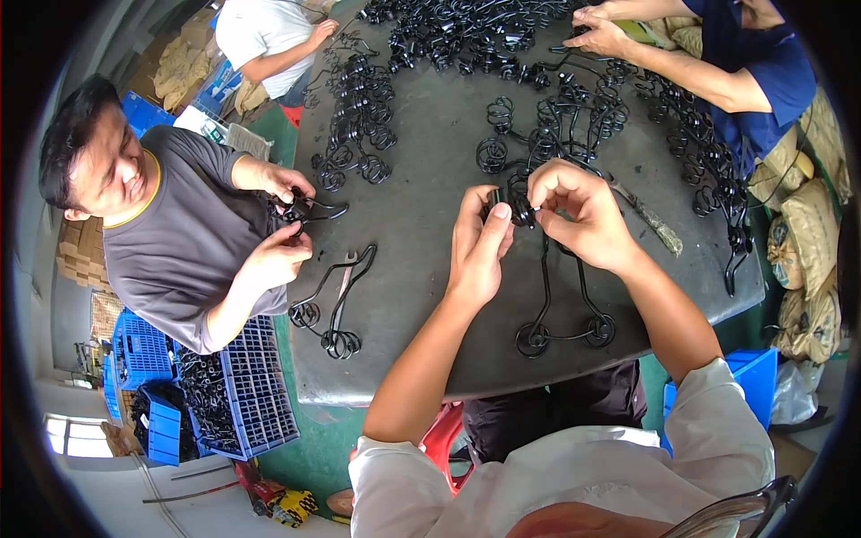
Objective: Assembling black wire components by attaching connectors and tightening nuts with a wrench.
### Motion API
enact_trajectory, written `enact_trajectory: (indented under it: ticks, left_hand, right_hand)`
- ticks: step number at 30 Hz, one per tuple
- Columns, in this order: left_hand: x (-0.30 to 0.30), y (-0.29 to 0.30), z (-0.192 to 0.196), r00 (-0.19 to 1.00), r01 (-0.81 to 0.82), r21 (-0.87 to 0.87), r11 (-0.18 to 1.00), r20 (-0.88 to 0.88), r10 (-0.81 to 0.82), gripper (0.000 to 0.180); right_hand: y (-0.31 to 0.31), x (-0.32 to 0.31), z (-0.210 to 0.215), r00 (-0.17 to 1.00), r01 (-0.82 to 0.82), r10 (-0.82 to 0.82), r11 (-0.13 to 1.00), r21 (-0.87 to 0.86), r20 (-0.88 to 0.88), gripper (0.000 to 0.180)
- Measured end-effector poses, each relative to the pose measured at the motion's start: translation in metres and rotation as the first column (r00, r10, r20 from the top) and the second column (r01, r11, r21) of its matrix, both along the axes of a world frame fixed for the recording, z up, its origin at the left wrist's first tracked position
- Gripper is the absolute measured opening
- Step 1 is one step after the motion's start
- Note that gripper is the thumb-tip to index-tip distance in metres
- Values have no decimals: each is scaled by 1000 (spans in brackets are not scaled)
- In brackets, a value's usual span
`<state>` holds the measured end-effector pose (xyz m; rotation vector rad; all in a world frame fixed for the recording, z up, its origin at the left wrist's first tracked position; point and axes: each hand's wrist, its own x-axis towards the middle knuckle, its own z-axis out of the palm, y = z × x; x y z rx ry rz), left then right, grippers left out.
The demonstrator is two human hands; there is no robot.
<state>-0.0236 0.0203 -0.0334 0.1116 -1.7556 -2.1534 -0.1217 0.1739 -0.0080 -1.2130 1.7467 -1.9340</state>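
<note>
Two bare hands meet above the dark tabletop [413, 296]: the left hand [480, 247] clamps a black coiled part [519, 194] between thumb and fingers, while the right hand [583, 211] pinches its right side. Below them stretches a black bent-wire frame [546, 291]; beyond the right wrist lies a wrapped-handle tool [665, 234].

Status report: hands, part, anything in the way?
Left hand holding small black part; right hand touching it. Black wire frame close on near side. Tool lying to the right, not blocking.
</note>
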Motion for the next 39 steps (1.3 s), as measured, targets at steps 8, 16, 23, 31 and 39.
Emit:
enact_trajectory:
  ticks: [8, 16, 23, 31, 39]
  left_hand:
    - [-2, -2, -1, 999, 23, 43, 999, 39, -25, 41]
    - [-1, -7, 1, 998, -61, 27, 998, 15, 61, 41]
    - [1, -4, 0, 992, -104, -75, 992, -72, 99, 40]
    - [3, 1, -1, 1000, 18, 10, 1000, 6, -18, 42]
    - [5, 8, -2, 997, 25, -135, 991, -62, -33, 43]
  right_hand:
    - [1, 1, 0, 987, -74, 82, 995, -59, 140, 23]
    - [9, -9, 12, 993, -34, 43, 996, -78, 113, 27]
    - [54, -47, 35, 959, -22, 204, 749, 662, -198, 16]
    - [53, -45, 9, 850, 3, 465, 464, 886, -246, 20]
    - [45, -35, 38, 972, -17, 136, 853, 521, -191, 35]
